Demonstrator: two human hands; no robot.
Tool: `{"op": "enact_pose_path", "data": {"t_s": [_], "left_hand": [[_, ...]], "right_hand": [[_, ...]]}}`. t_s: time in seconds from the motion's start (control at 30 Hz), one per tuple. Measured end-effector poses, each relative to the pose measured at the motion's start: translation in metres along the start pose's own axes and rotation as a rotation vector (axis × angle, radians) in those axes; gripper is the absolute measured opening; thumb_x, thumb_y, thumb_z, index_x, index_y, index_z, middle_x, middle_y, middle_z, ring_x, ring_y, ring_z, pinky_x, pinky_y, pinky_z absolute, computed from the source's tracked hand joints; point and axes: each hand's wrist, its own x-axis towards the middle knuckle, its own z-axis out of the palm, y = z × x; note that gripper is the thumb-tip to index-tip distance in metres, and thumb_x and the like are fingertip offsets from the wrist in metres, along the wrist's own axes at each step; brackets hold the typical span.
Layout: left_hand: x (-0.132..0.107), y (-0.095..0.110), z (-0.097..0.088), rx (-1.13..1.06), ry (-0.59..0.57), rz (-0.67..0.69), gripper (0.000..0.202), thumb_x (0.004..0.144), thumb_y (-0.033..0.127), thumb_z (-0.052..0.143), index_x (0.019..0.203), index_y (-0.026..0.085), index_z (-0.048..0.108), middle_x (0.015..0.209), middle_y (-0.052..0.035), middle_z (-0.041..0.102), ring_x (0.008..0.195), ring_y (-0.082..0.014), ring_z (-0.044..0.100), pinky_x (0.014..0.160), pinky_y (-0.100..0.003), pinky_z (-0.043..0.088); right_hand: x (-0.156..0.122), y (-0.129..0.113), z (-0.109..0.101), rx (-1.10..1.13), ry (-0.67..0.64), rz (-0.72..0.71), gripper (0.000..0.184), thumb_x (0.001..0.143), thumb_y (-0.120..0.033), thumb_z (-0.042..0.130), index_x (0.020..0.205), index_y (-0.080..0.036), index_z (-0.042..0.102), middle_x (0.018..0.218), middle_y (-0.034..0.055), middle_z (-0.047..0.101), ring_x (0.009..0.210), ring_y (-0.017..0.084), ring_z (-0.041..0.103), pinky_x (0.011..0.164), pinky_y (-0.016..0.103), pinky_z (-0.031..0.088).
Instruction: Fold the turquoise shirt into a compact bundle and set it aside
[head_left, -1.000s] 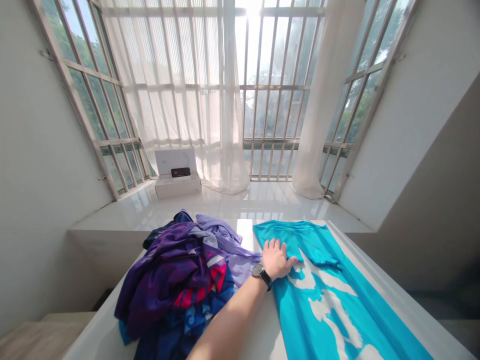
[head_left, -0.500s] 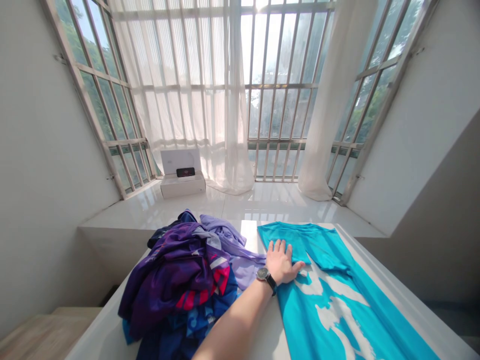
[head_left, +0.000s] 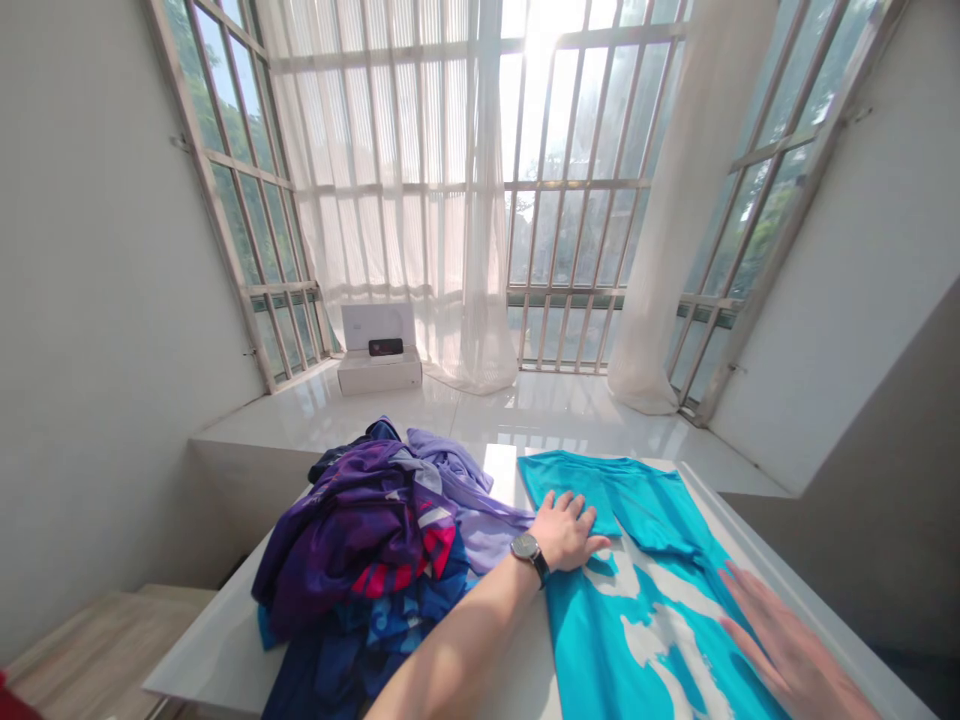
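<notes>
A turquoise T-shirt [head_left: 600, 620] with large white marks is spread on the white table, its sleeves folded inward over the body. My left hand [head_left: 564, 532], with a black-strapped watch on the wrist, lies flat on the left sleeve, fingers spread. Over the shirt's right side is my right hand [head_left: 780, 640], fingers stretched out and slightly blurred; whether it touches the cloth I cannot tell. To the left of my forearm sits a rumpled heap of clothes [head_left: 345, 530] in purple, lilac, red and dark blue.
The white table [head_left: 217, 620] stands against a glossy window ledge [head_left: 300, 425]. An open white box [head_left: 381, 372] with a black phone [head_left: 385, 347] is on that ledge. Behind are sheer curtains [head_left: 397, 200] and barred windows. A wooden surface [head_left: 97, 640] shows at lower left.
My right hand has come into view from the lower right, over the shirt's right side. My left hand stays on the left sleeve. The view has shifted slightly.
</notes>
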Motion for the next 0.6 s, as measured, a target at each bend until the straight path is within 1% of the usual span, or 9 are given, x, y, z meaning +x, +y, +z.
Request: {"op": "enact_pose_path", "data": {"t_s": [0.07,0.13,0.2,0.27,0.33,0.43,0.53,0.6], "left_hand": [[-0.003,0.008,-0.002,-0.035,-0.014,-0.035,0.063,0.106,0.058,0.036,0.157,0.022,0.042,0.166,-0.0125,0.038,0.154,-0.0335,0.029,0.127,-0.056,0.024],[-0.007,0.019,-0.002,-0.091,0.011,-0.069,0.071,0.105,0.062,0.032,0.160,0.018,0.038,0.168,-0.0139,0.034,0.157,-0.0334,0.025,0.129,-0.054,0.022],[-0.013,0.031,0.000,-0.135,0.034,-0.095,0.079,0.104,0.065,0.027,0.161,0.011,0.036,0.168,-0.0176,0.032,0.157,-0.0350,0.024,0.129,-0.053,0.021],[-0.018,0.041,0.004,-0.149,0.034,-0.102,0.085,0.103,0.066,0.026,0.160,0.004,0.035,0.168,-0.0210,0.030,0.157,-0.0374,0.023,0.130,-0.054,0.021],[-0.021,0.047,0.008,-0.148,0.026,-0.113,0.084,0.102,0.065,0.029,0.161,0.006,0.035,0.169,-0.0185,0.029,0.157,-0.0381,0.023,0.131,-0.053,0.020],[-0.023,0.046,0.010,-0.154,0.040,-0.121,0.080,0.101,0.063,0.030,0.163,0.012,0.033,0.170,-0.0113,0.029,0.157,-0.0356,0.023,0.132,-0.050,0.018],[-0.023,0.043,0.009,-0.178,0.057,-0.118,0.079,0.101,0.063,0.028,0.163,0.014,0.034,0.170,-0.0092,0.029,0.158,-0.0329,0.023,0.132,-0.049,0.017],[-0.024,0.041,0.007,-0.188,0.071,-0.114,0.078,0.101,0.064,0.028,0.164,0.018,0.032,0.170,-0.0060,0.029,0.158,-0.0315,0.024,0.132,-0.050,0.017]], "right_hand": [[0.011,0.014,0.008,0.007,-0.068,0.011,0.072,0.085,-0.072,0.044,0.141,-0.032,0.065,0.153,0.0084,0.057,0.141,0.036,0.052,0.109,0.047,0.051],[0.017,0.026,0.014,-0.003,-0.155,0.035,0.085,0.082,-0.074,0.043,0.148,-0.023,0.058,0.154,0.0110,0.056,0.143,0.038,0.050,0.117,0.052,0.045],[0.017,0.036,0.021,-0.027,-0.221,0.040,0.089,0.084,-0.072,0.040,0.154,-0.019,0.050,0.159,0.0104,0.048,0.148,0.036,0.043,0.123,0.053,0.037],[0.014,0.042,0.027,-0.052,-0.239,0.036,0.087,0.087,-0.070,0.038,0.157,-0.019,0.046,0.162,0.0093,0.042,0.151,0.034,0.039,0.125,0.052,0.033],[0.010,0.044,0.032,-0.057,-0.205,0.027,0.084,0.090,-0.068,0.036,0.157,-0.019,0.046,0.163,0.0094,0.041,0.151,0.032,0.039,0.126,0.051,0.032],[0.009,0.049,0.040,-0.040,-0.106,-0.011,0.078,0.094,-0.064,0.032,0.155,-0.019,0.049,0.160,0.0117,0.047,0.149,0.033,0.043,0.125,0.052,0.033],[0.021,0.056,0.044,-0.023,-0.029,-0.042,0.070,0.093,-0.064,0.035,0.141,-0.020,0.062,0.149,0.0154,0.061,0.139,0.036,0.055,0.119,0.054,0.043],[0.037,0.060,0.046,-0.007,0.038,-0.100,0.065,0.091,-0.065,0.039,0.131,-0.023,0.068,0.144,0.0151,0.065,0.134,0.037,0.060,0.116,0.053,0.048]]}}
